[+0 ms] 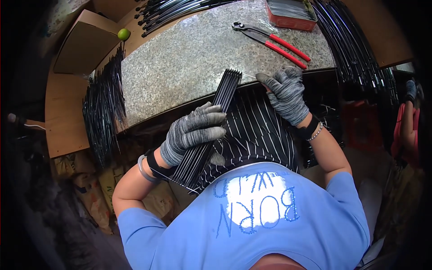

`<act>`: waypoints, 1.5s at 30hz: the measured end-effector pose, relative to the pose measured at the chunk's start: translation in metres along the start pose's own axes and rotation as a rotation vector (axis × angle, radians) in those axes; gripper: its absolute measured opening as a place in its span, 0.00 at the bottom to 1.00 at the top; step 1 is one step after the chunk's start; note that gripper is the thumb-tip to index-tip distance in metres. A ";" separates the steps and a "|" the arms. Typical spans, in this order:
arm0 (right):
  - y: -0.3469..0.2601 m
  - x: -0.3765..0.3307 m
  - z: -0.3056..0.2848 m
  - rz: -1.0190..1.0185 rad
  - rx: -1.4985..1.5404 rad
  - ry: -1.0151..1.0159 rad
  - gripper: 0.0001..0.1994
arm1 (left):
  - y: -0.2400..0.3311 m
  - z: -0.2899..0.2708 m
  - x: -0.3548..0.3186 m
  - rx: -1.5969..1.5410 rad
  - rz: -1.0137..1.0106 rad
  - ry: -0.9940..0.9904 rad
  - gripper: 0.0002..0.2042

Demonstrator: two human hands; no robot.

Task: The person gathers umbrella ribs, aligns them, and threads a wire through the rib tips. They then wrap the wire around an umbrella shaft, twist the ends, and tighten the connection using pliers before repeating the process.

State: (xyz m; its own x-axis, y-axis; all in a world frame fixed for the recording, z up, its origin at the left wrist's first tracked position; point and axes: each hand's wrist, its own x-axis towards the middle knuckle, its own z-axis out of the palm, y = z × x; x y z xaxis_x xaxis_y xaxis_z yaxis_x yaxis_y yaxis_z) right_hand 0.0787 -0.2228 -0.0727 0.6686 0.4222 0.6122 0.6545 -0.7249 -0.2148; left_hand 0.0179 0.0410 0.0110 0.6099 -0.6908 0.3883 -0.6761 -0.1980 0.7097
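Note:
A flat bundle of thin black rods [228, 88] slants across my lap, its far tips just over the near edge of the stone slab. My left hand [193, 128], in a grey knit glove, is closed around the bundle's middle, thumb underneath. At the far tips, a thin pale wire [249, 75] runs from the right end of the bundle to my right hand [285, 94]. That gloved hand pinches the wire between thumb and finger, with its other fingers curled. Where exactly the wire meets the rods is too small to make out.
Red-handled cutters [274, 43] lie on the speckled stone slab [175, 58]. Behind them stands a red box [292, 21] of thin pale pieces. Black rods are heaped left [103, 108] and right [355, 45]. A cardboard box [85, 42] and a green ball [123, 34] sit far left. Another person's gloved hand [411, 89] shows far right.

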 end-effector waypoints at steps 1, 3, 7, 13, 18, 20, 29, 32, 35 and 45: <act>0.000 -0.001 0.002 0.007 0.006 0.012 0.15 | -0.001 -0.001 -0.001 0.030 0.005 -0.027 0.23; 0.001 -0.003 0.004 0.018 0.015 0.035 0.15 | -0.002 -0.002 -0.002 0.090 0.018 -0.080 0.23; -0.005 -0.001 0.005 0.039 0.024 0.038 0.14 | 0.000 -0.002 -0.004 0.096 -0.019 -0.065 0.22; -0.006 -0.002 0.008 0.061 0.048 0.039 0.14 | 0.002 0.000 -0.004 0.059 -0.026 -0.032 0.21; -0.006 -0.002 0.011 0.051 0.050 0.037 0.15 | -0.002 -0.001 -0.008 0.049 -0.011 -0.037 0.21; -0.007 -0.002 0.012 0.045 0.047 0.043 0.15 | -0.004 0.000 -0.011 0.048 -0.004 -0.049 0.21; -0.014 -0.007 0.019 0.009 0.036 0.033 0.19 | -0.002 0.004 -0.019 -0.082 -0.015 -0.049 0.21; -0.017 -0.005 0.022 0.014 -0.015 0.043 0.19 | 0.000 0.004 -0.017 -0.061 0.009 -0.097 0.22; -0.013 -0.004 0.019 -0.021 0.041 0.005 0.22 | 0.000 0.003 -0.015 -0.088 -0.002 -0.059 0.23; -0.027 0.022 -0.018 0.057 0.122 -0.233 0.28 | 0.002 -0.023 0.001 0.006 0.121 -0.094 0.23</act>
State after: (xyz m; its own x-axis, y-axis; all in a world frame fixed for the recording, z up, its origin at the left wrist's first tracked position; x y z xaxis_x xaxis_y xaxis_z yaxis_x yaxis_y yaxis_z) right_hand 0.0695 -0.2039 -0.0401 0.7594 0.5069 0.4079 0.6419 -0.6862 -0.3422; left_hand 0.0262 0.0557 0.0264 0.4825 -0.7720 0.4137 -0.7451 -0.1135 0.6572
